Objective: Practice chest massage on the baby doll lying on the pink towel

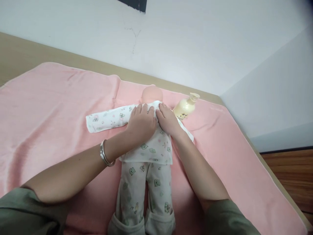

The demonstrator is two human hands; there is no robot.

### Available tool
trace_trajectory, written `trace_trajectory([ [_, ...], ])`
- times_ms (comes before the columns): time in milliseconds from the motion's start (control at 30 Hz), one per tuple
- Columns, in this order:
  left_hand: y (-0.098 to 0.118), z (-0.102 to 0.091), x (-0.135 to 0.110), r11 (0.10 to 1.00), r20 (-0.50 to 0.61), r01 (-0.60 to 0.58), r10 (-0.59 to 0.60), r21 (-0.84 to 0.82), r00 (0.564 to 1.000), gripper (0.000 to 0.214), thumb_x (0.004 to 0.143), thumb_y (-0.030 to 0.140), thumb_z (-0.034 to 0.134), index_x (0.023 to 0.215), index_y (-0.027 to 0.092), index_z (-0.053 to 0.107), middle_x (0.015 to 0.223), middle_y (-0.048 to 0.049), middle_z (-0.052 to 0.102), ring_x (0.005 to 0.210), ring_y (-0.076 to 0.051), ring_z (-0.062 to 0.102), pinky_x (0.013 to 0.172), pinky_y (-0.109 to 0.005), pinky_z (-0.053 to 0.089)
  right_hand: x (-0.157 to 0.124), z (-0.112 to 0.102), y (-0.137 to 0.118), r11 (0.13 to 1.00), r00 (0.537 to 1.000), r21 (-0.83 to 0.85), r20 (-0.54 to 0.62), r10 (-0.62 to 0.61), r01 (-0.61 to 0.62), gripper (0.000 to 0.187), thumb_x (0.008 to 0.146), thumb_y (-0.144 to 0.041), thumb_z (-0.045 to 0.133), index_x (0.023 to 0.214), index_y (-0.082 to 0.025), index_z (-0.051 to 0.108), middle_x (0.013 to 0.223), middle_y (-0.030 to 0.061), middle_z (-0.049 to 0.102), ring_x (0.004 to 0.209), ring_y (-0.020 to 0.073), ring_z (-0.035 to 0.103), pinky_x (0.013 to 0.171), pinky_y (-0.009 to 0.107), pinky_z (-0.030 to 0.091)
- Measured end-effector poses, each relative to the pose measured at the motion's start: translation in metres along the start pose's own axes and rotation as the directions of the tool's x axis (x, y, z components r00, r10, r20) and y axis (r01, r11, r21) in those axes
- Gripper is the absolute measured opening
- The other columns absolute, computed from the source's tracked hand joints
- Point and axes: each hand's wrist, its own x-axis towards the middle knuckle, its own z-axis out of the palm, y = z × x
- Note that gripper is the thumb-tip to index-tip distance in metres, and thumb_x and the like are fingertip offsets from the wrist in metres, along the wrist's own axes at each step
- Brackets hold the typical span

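Observation:
A doll with a bare, pinkish head lies on its back, dressed in a white printed baby top and matching trousers. My left hand rests on the chest of the top, fingers bent over the cloth near the collar. Beside it, my right hand pinches the top's front at the neck opening. The two thumbs are close together; the exact fingertip grip is partly hidden. One sleeve stretches flat to the left, while the other shows partly behind my right wrist.
A pale yellow pump bottle lies tilted just right of the doll's head. Under everything spreads a pink blanket on a tan surface. A white wall rises behind, and brown wood shows at the lower right.

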Motion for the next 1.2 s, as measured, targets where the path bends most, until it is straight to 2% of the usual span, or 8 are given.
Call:
trace_trajectory([
  [167, -0.017, -0.006, 0.018, 0.992, 0.144, 0.083, -0.07, -0.091, 0.987, 0.024, 0.099, 0.023, 0.037, 0.094, 0.017, 0.06, 0.099, -0.0158, 0.068, 0.095, -0.03, 0.063, 0.088, -0.046, 0.049, -0.018, -0.006, -0.025, 0.982, 0.999, -0.191, 0.033, 0.008, -0.002, 0.034, 0.101, -0.024, 0.029, 0.105, -0.016, 0.062, 0.107, 0.0172, 0.072, 0.106, 0.0323, 0.067, 0.096, 0.044, 0.05],
  [267, -0.027, -0.001, 0.027, 0.975, 0.131, 0.178, -0.161, -0.132, 0.978, 0.026, 0.101, 0.028, 0.036, 0.091, 0.019, 0.058, 0.09, -0.0132, 0.067, 0.087, -0.029, 0.062, 0.084, -0.046, 0.049, -0.026, -0.009, -0.035, 0.967, 1.0, -0.257, 0.012, 0.006, -0.002, 0.032, 0.099, -0.022, 0.032, 0.096, -0.018, 0.063, 0.097, 0.0156, 0.072, 0.099, 0.0316, 0.068, 0.09, 0.042, 0.052],
  [500, -0.004, 0.007, 0.003, 0.997, -0.001, 0.038, -0.038, -0.071, 0.999, 0.036, 0.1, 0.021, 0.035, 0.122, 0.012, 0.061, 0.122, -0.0212, 0.064, 0.118, -0.036, 0.056, 0.105, -0.054, 0.043, -0.005, -0.001, -0.007, 0.997, 0.999, -0.07, 0.041, 0.03, -0.027, 0.043, 0.102, -0.03, 0.031, 0.129, -0.012, 0.06, 0.143, 0.0201, 0.063, 0.136, 0.0323, 0.056, 0.115, 0.048, 0.044],
  [600, 0.0, 0.001, 0.001, 0.996, 0.014, -0.006, 0.007, -0.088, 1.0, 0.039, 0.098, 0.017, 0.034, 0.126, 0.011, 0.06, 0.128, -0.0213, 0.062, 0.121, -0.036, 0.054, 0.108, -0.053, 0.042, -0.002, -0.002, -0.004, 0.995, 0.997, -0.089, 0.061, 0.057, -0.051, 0.044, 0.105, -0.032, 0.028, 0.125, -0.012, 0.061, 0.136, 0.0206, 0.066, 0.13, 0.032, 0.06, 0.113, 0.047, 0.044],
  [767, -0.017, -0.003, 0.021, 0.987, 0.164, 0.101, -0.08, -0.123, 0.983, 0.022, 0.095, 0.019, 0.039, 0.096, 0.017, 0.061, 0.097, -0.0148, 0.065, 0.093, -0.03, 0.06, 0.088, -0.046, 0.048, -0.018, -0.01, -0.027, 0.978, 0.996, -0.207, 0.079, 0.045, -0.028, 0.035, 0.104, -0.027, 0.032, 0.115, -0.013, 0.062, 0.122, 0.0201, 0.072, 0.12, 0.0334, 0.064, 0.103, 0.045, 0.048],
  [967, -0.019, 0.006, 0.02, 0.967, 0.065, 0.199, -0.191, -0.157, 0.979, 0.022, 0.096, 0.026, 0.041, 0.098, 0.017, 0.061, 0.1, -0.0152, 0.067, 0.098, -0.032, 0.062, 0.093, -0.047, 0.047, -0.024, -0.016, -0.037, 0.983, 0.997, -0.181, 0.064, 0.049, -0.037, 0.02, 0.097, -0.025, 0.039, 0.091, -0.022, 0.058, 0.102, 0.0129, 0.072, 0.101, 0.0308, 0.066, 0.085, 0.04, 0.051],
  [1067, -0.018, 0.011, 0.016, 0.962, 0.025, 0.2, -0.199, -0.185, 0.98, 0.029, 0.096, 0.03, 0.041, 0.108, 0.016, 0.064, 0.107, -0.0148, 0.068, 0.107, -0.032, 0.061, 0.1, -0.048, 0.046, -0.013, -0.012, -0.026, 0.993, 0.991, -0.086, 0.094, 0.093, -0.085, 0.024, 0.099, -0.03, 0.037, 0.096, -0.022, 0.06, 0.111, 0.012, 0.073, 0.106, 0.0307, 0.067, 0.09, 0.042, 0.052],
  [1200, -0.021, 0.016, 0.015, 0.957, 0.0, 0.194, -0.199, -0.215, 0.98, 0.036, 0.097, 0.031, 0.041, 0.119, 0.015, 0.065, 0.117, -0.015, 0.069, 0.116, -0.032, 0.059, 0.107, -0.049, 0.044, -0.005, 0.0, -0.012, 0.992, 0.993, -0.074, 0.045, 0.106, -0.102, 0.039, 0.103, -0.037, 0.034, 0.118, -0.014, 0.062, 0.138, 0.0204, 0.066, 0.132, 0.0351, 0.059, 0.111, 0.049, 0.046],
])
